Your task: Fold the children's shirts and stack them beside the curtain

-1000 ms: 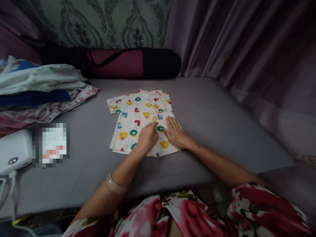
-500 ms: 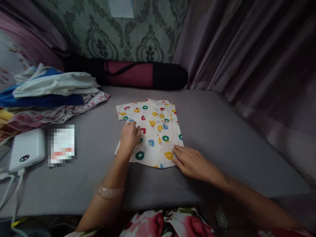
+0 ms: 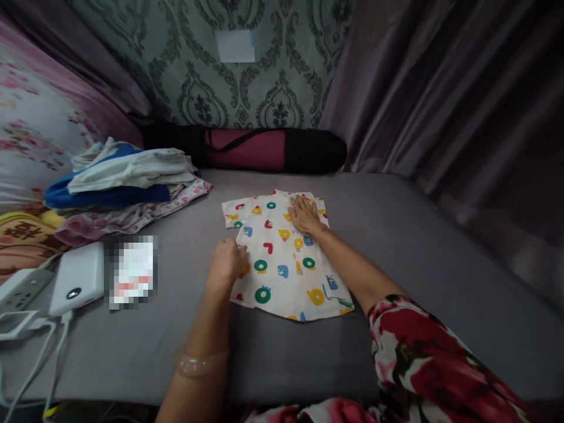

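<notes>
A small white short-sleeved shirt [image 3: 282, 288] printed with red, yellow, green and blue letters lies spread on the grey surface, collar away from me. Its left sleeve sticks out flat; on the right no sleeve extends, and that side looks folded in. My left hand [image 3: 227, 261] is at the shirt's left edge, fingers curled and closed on the cloth there. Flat on the upper right of the shirt, just below the collar, rests my right hand [image 3: 306, 216] with its fingers spread. That forearm crosses over the shirt's right side.
Folded clothes [image 3: 127, 176] are piled at the left. Nearer stand a white power bank [image 3: 79, 273] with cables, a power strip [image 3: 26, 291] and a blurred packet [image 3: 134, 273]. A long black and maroon bag [image 3: 247, 150] lies along the wall; curtains [image 3: 440, 117] hang at the right.
My right hand has moved from the shirt's lower right corner up to near the collar. My left hand has slid down and outward to the shirt's left edge. The view has shifted slightly.
</notes>
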A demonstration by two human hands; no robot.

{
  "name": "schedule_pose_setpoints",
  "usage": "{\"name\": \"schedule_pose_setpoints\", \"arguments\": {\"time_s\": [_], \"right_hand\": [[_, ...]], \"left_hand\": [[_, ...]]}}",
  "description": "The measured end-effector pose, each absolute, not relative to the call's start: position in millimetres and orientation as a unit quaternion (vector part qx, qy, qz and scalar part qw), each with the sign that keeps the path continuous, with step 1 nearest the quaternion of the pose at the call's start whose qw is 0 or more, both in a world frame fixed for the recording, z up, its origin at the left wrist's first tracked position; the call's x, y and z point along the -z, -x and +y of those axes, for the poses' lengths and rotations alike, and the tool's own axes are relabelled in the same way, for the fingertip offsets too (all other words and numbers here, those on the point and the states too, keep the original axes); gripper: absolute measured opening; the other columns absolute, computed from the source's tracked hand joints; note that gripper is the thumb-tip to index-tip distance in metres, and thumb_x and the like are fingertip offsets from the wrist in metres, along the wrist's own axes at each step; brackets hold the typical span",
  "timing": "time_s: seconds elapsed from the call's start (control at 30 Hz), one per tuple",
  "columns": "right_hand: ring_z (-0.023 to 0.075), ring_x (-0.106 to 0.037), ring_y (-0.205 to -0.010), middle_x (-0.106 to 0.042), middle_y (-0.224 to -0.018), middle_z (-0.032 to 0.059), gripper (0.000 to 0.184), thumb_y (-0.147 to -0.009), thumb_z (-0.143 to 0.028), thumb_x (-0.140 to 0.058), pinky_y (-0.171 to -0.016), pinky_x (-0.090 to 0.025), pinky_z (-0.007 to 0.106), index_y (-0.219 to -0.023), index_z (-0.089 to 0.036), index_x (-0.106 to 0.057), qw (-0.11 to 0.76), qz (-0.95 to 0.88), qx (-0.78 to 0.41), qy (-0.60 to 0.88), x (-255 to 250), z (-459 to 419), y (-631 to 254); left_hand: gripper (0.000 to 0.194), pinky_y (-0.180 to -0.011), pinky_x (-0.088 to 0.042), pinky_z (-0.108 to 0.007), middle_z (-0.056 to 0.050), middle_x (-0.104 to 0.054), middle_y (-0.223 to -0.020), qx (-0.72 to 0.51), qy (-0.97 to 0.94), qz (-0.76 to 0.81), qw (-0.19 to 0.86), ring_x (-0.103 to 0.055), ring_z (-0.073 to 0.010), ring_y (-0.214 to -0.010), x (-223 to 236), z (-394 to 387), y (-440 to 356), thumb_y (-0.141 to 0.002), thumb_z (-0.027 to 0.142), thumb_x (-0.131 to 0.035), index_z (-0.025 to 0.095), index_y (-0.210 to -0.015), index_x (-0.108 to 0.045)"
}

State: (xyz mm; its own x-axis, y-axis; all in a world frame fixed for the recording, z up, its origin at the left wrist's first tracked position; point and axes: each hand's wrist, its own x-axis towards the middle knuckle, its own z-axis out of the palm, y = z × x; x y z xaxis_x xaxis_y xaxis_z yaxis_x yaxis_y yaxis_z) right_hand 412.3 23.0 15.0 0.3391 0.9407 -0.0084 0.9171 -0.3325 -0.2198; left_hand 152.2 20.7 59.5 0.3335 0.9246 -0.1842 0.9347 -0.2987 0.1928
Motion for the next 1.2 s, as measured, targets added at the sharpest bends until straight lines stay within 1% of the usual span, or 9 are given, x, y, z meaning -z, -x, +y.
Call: {"name": "schedule_pose_setpoints", "arguments": {"time_s": [0.23,0.4,0.5,0.6,0.7,0.77,0.83,1.03,1.2], "right_hand": [[0.0251,-0.008,-0.147,-0.015,-0.161,0.0057,0.059,-0.100,-0.045,-0.017,-0.117,-0.004,0.052,-0.154,-0.022,-0.021,0.071,-0.563,-0.081,0.819,-3.3,30.0,-416.0],[0.0272,-0.010,-0.147,-0.016,-0.161,0.0086,0.059,-0.099,-0.044,-0.023,-0.116,-0.007,0.054,-0.153,-0.020,-0.024,0.054,-0.555,-0.108,0.823,-10.3,33.4,-417.8],[0.0298,-0.021,-0.144,-0.029,-0.156,0.0140,0.053,-0.097,-0.038,-0.035,-0.115,-0.013,0.053,-0.144,-0.016,-0.041,0.078,-0.558,-0.062,0.824,-20.7,39.8,-405.7],[0.0274,-0.040,-0.132,-0.049,-0.141,0.0139,0.042,-0.096,-0.029,-0.037,-0.111,-0.025,0.042,-0.131,-0.016,-0.055,0.132,-0.597,-0.008,0.791,-33.4,53.8,-376.9],[0.0232,-0.055,-0.115,-0.064,-0.123,0.0092,0.038,-0.096,-0.026,-0.034,-0.097,-0.040,0.031,-0.123,-0.019,-0.061,0.148,-0.642,-0.069,0.749,-44.3,76.0,-336.8],[0.0226,-0.059,-0.109,-0.067,-0.116,0.0073,0.036,-0.096,-0.027,-0.034,-0.092,-0.042,0.029,-0.115,-0.020,-0.064,0.138,-0.663,-0.107,0.727,-48.8,92.2,-309.1],[0.0237,-0.059,-0.111,-0.067,-0.118,0.0090,0.035,-0.096,-0.030,-0.036,-0.092,-0.043,0.030,-0.112,-0.020,-0.066,0.124,-0.668,-0.117,0.724,-50.8,106.2,-283.4],[0.0267,-0.060,-0.112,-0.055,-0.130,0.0179,0.039,-0.093,-0.035,-0.044,-0.092,-0.048,0.035,-0.123,-0.014,-0.059,0.102,-0.633,-0.114,0.759,-45.4,125.2,-233.1],[0.0274,-0.059,-0.113,-0.055,-0.128,0.0249,0.037,-0.091,-0.014,-0.045,-0.092,-0.048,0.036,-0.126,-0.004,-0.055,0.098,-0.616,-0.117,0.773,-39.0,129.5,-221.7]], "left_hand": [[0.033,-0.075,-0.047,-0.032,-0.019,-0.066,-0.112,0.075,-0.791,0.584,0.166,-0.064,-0.0289,-0.104,-67.4,21.7,-143.1,-0.092,0.039,-0.043,0.012,-0.104,-0.057],[0.034,-0.071,-0.047,-0.030,-0.018,-0.068,-0.110,0.070,-0.780,0.592,0.190,-0.066,-0.0273,-0.100,-69.4,22.7,-142.8,-0.087,0.040,-0.048,0.014,-0.106,-0.058],[0.033,-0.069,-0.046,-0.029,-0.016,-0.069,-0.111,0.072,-0.777,0.590,0.209,-0.066,-0.0267,-0.099,-70.3,23.2,-142.9,-0.087,0.041,-0.049,0.015,-0.102,-0.062],[0.034,-0.067,-0.046,-0.028,-0.016,-0.070,-0.110,0.072,-0.780,0.582,0.216,-0.067,-0.0267,-0.097,-70.6,23.5,-142.2,-0.086,0.042,-0.049,0.016,-0.098,-0.066],[0.033,-0.067,-0.047,-0.028,-0.017,-0.070,-0.108,0.069,-0.786,0.575,0.215,-0.068,-0.0264,-0.095,-69.9,24.3,-140.1,-0.084,0.041,-0.050,0.016,-0.096,-0.068],[0.032,-0.066,-0.047,-0.029,-0.017,-0.071,-0.104,0.067,-0.787,0.570,0.228,-0.068,-0.0261,-0.091,-69.3,25.1,-138.6,-0.083,0.039,-0.050,0.015,-0.095,-0.068],[0.031,-0.065,-0.047,-0.029,-0.016,-0.072,-0.100,0.066,-0.786,0.564,0.244,-0.068,-0.0253,-0.088,-68.7,26.0,-137.9,-0.082,0.037,-0.051,0.015,-0.094,-0.069],[0.027,-0.065,-0.047,-0.028,-0.014,-0.072,-0.099,0.067,-0.791,0.547,0.265,-0.069,-0.0253,-0.090,-66.1,28.8,-139.7,-0.082,0.036,-0.055,0.017,-0.092,-0.070],[0.022,-0.064,-0.046,-0.028,-0.014,-0.073,-0.092,0.072,-0.790,0.540,0.282,-0.069,-0.0258,-0.088,-67.1,29.6,-140.2,-0.081,0.032,-0.056,0.016,-0.085,-0.071]]}}
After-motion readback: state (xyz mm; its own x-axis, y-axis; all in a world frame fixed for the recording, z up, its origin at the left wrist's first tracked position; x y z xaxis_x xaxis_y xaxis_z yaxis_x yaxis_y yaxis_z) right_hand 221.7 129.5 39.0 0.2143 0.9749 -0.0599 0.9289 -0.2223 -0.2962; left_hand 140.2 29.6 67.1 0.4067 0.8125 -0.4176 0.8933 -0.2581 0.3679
